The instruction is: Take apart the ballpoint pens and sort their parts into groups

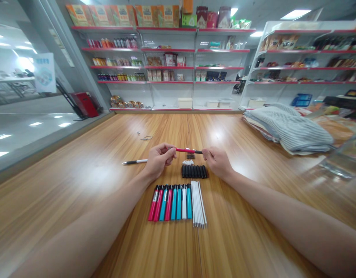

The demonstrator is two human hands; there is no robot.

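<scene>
My left hand (159, 160) and my right hand (217, 162) hold a slim red pen (187, 150) level above the wooden table (79, 200), the left at its red end and the right at its black end. Just below the pen lie small dark parts (190, 156) and small white tips (187, 162). A row of black pen sections (194, 172) lies nearer me, then red and teal pen barrels (170, 202) beside a bundle of white refills (198, 204). A black-and-white pen (134, 161) lies left of my left hand.
A small metal ring and thin wire (143, 136) lie farther up the table. Folded grey striped cloth (288, 129) sits at the right. White shelves with red edges (166, 65) hold packaged goods behind the table. A red case (84, 104) stands on the floor at the left.
</scene>
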